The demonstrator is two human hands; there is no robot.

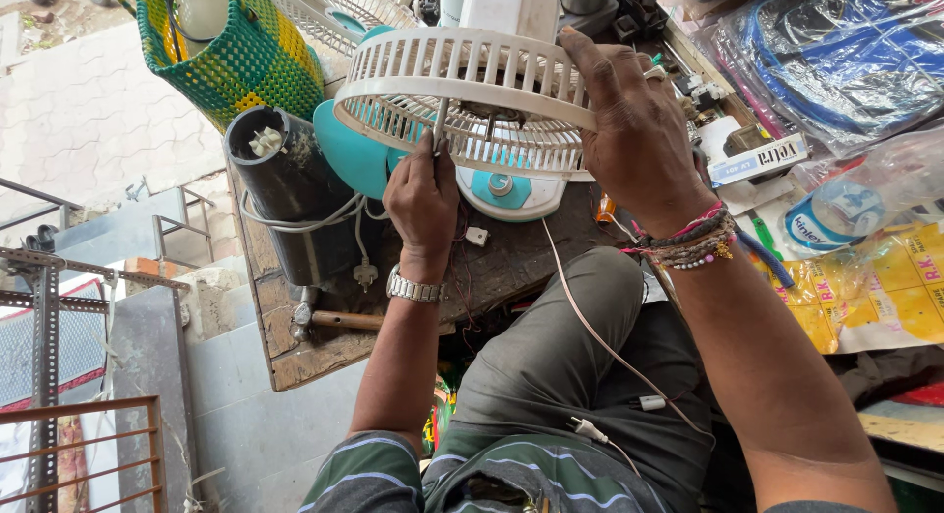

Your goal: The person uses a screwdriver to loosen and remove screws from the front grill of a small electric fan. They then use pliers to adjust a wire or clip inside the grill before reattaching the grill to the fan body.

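Observation:
A small fan with a cream plastic grille point(462, 75) and turquoise blades point(349, 154) lies on a worn wooden bench point(295, 351). My right hand point(629, 120) grips the grille's right rim and steadies it. My left hand point(423, 198), with a metal watch on its wrist, holds a thin tool point(440, 120) pushed up through the grille's slats from below. Under the grille shows the fan's white and turquoise base point(501, 188).
A black cylinder point(285, 188) with a white cord and plug stands at the bench's left. A green and yellow woven basket point(231, 46) sits behind it. Packets and bagged cables point(836, 51) crowd the right side. A thin pink cable point(590, 326) runs over my knee.

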